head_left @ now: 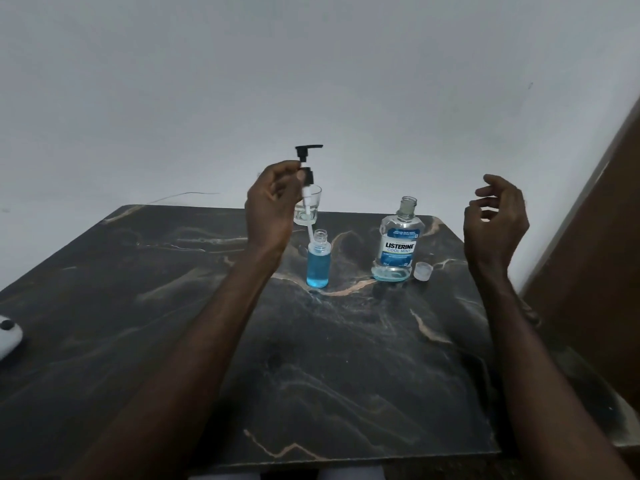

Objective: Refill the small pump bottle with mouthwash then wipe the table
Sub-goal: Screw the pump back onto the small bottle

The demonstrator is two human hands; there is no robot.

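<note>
- Your left hand (273,206) is raised above the table, its thumb and fingertips pinching the black collar of a black plastic pump head with a white dip tube (307,161). The spout points right.
- The white tube hangs down from your grip at a slight slant. Its lower end sits just at the left of the small bottle's open neck; you cannot tell whether the tip is inside the mouth.
- Your right hand (497,220) hovers in the air at the right, well apart from everything, with its fingers loosely curled and holding nothing.
- The small clear cylindrical bottle (318,265) stands upright on the table below your left hand. It has no top on and is filled with blue liquid almost to the shoulder.
- A short clear drinking glass (313,209) stands behind it, partly hidden by the pump tube.
- To the right stands the large clear Listerine Cool Mint mouthwash bottle (398,247), upright and uncapped, with only a shallow layer of pale blue liquid at the bottom.
- Its translucent white cap (423,270) lies on the table just beside that bottle's right side.
- All of it rests on a dark marble-patterned tabletop with tan veins (346,358).
- A white rounded object with a black spot (8,336) shows at the far left edge.
</note>
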